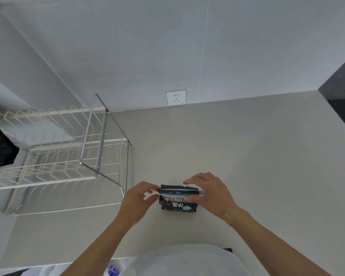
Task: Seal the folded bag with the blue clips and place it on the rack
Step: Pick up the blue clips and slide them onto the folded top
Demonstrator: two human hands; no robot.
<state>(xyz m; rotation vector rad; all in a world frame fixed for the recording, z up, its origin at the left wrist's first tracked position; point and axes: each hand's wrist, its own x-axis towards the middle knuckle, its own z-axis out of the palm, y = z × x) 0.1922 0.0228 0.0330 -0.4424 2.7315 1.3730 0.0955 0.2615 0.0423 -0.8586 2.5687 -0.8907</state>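
One black folded bag (177, 204) lies flat on the bench (247, 156), toward the near edge, right of the wire rack (68, 156) which sits at the bench's left side against the wall. One blue clip (182, 193) runs across the bag's folded top; only one clip is visible, though the task says clips, so a second may be hidden or out of view. Your left hand (136, 202) pinches the clip's left end, fingers closed on it. Your right hand (209, 194) arches over the right end, thumb under and fingers curled on top, gripping clip and bag together. The clip looks partly seated; can't tell if it has snapped shut along its full length. To do this step well: keep the fold tight and square under the clip, hold the left end still, and press along the clip toward the right end until it closes everywhere. Check that no bag edge pokes out past the clip at the top. Don't let the bag slide on the bench while pressing. Counts: one bag, one clip visible, one rack, two hands, one wall socket (175, 97). The rack looks free of items where visible, so placement should be easy afterward.
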